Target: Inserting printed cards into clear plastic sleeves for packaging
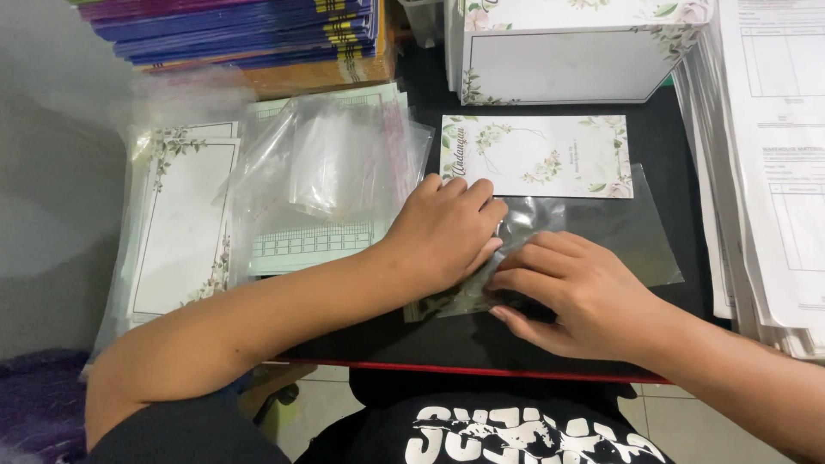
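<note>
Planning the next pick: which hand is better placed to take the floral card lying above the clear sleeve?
Probably the left hand: its fingertips lie just below the floral card. The right hand sits lower, pressing the clear sleeve.

We record two bare forearms ending in a left hand [447,232] and a right hand [571,292], with no rings, watch or gloves showing. We note short, unpainted fingernails. We list one black T-shirt [481,430] with short sleeves, bearing a distressed white graphic print across the chest.
</note>
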